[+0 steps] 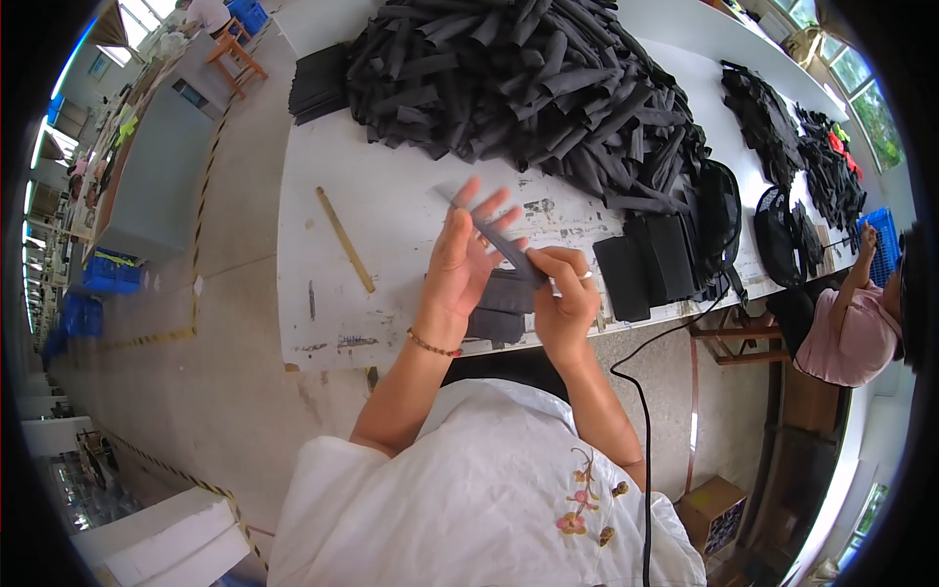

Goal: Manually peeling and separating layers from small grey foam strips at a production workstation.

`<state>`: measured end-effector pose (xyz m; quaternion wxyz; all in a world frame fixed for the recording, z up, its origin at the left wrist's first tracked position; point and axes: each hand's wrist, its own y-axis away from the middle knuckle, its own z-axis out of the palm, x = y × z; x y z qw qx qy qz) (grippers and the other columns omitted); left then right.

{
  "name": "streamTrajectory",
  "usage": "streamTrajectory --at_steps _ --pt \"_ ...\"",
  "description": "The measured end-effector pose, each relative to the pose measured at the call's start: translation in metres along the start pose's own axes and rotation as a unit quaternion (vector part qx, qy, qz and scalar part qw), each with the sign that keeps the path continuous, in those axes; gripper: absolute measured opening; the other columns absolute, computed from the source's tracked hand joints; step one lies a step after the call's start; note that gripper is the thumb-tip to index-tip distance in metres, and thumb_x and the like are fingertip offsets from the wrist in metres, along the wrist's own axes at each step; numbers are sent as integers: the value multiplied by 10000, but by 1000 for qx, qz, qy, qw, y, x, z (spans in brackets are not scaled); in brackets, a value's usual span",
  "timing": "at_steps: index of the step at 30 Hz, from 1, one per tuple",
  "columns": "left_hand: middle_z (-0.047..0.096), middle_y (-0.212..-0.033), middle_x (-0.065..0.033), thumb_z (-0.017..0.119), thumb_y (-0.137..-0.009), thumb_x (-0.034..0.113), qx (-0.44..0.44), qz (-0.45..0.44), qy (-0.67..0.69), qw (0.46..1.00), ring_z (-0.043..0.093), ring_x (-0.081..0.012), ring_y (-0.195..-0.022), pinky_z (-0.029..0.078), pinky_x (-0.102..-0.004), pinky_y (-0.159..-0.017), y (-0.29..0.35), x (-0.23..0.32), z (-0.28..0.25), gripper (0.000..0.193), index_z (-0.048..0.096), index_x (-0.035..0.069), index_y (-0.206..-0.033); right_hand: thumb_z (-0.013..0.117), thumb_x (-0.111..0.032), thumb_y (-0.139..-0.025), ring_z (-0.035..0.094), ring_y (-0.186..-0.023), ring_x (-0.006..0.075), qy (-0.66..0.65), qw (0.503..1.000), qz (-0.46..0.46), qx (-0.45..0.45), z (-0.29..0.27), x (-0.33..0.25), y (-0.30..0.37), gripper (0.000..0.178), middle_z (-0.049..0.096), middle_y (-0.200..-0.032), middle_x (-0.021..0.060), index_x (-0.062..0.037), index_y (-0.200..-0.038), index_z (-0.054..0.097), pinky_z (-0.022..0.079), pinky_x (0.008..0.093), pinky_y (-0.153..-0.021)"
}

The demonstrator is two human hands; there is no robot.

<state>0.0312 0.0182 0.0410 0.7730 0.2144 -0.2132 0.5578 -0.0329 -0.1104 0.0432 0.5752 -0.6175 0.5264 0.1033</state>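
My right hand (565, 293) pinches one end of a dark grey fabric strip (507, 250) between thumb and fingers. The strip slants up and left across my left hand (465, 256), whose fingers are spread and slightly blurred, palm turned up. It touches or passes close to the left fingers; which, I cannot tell. Below both hands, near the table's front edge, lies a small stack of dark grey fabric pieces (501, 318), partly hidden by them. A large heap of loose black fabric strips (528, 83) covers the far part of the white table (391, 235).
A flat yellowish stick (345, 240) lies on the table to the left. Stacked black pieces (636, 272) and a black mesh item (719, 210) are to the right, with a black cable (631, 370) hanging down. A co-worker in pink (849, 328) sits far right beside a blue basket (883, 245).
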Motion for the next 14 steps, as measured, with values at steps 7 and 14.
streamTrajectory --at_steps 7,14 --pt "662 -871 -74 676 -912 141 155 51 -126 979 649 -161 -763 570 -299 -740 6 5 -24 139 628 16 -947 536 242 -700 645 -916 231 24 997 -24 -74 -10 29 -8 499 635 -1039 116 -40 -1084 683 519 293 -758" --pt "663 -849 -82 656 -914 99 94 65 -181 977 653 -170 -748 580 -312 -730 11 2 -30 124 640 -12 -969 602 -279 -965 642 -963 192 -388 815 417 -104 -7 49 19 525 630 -1170 168 42 -1360 472 514 299 -837"
